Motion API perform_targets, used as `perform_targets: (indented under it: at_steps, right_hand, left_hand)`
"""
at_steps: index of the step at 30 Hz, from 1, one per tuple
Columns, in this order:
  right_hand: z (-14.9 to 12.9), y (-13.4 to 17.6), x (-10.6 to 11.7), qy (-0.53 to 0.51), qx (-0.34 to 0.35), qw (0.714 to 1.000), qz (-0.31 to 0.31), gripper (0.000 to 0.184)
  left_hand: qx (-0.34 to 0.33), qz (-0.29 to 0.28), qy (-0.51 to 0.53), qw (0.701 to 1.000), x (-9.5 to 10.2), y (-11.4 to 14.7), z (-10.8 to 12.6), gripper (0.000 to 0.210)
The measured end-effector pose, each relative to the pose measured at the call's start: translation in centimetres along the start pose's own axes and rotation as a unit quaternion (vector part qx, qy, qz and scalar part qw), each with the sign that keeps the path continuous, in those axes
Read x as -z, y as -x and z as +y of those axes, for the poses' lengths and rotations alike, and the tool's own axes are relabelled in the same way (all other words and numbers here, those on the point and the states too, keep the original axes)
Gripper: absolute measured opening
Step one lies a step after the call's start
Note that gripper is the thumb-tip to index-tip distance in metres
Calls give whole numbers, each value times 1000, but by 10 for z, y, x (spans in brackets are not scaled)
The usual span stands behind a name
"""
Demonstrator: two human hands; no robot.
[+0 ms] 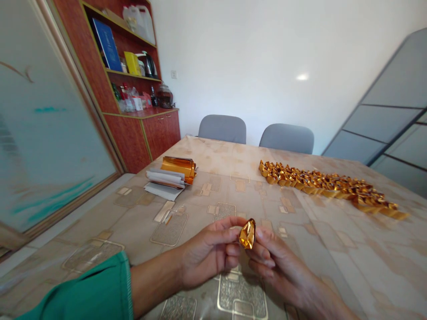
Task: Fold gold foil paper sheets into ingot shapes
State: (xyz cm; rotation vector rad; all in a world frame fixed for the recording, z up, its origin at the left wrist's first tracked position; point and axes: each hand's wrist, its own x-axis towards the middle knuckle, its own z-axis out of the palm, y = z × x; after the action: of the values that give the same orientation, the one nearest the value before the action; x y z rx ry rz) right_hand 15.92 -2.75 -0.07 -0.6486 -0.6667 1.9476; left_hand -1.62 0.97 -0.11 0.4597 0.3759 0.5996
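Note:
Between my two hands, just above the table, is a small folded piece of shiny gold foil paper, hollow and boat-like in shape. My left hand pinches its left side between thumb and forefinger, the other fingers curled. From the right, my right hand grips the opposite side with its fingertips. To the left lies a stack of gold and white foil paper sheets, slightly curled. Rows of finished-looking gold foil folded pieces stand pressed together at the right.
A patterned cloth covers the table. Two grey chairs stand at its far side against the white wall. A red-brown cabinet with shelves of household items is at the back left, beside a frosted sliding door.

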Motion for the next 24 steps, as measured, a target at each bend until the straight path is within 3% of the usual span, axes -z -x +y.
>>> perform_targets:
  at_steps: [3,12,19,24]
  right_hand:
    - [1,1,1,-1,-9,1000,4,26]
    - [6,4,3,-6,-32,999,-10,23]
    - [7,1,3,3,-65,997,-35,52]
    - [13,2,9,-10,-86,996,-13,43]
  left_hand:
    - [31,-29,18,999,1,0,2,24]
    - [48,-38,29,998,5,0,-7,31]
    - [11,25,-74,997,6,-2,-7,36]
    - [-1,76,-130,989,-1,0,-9,32]
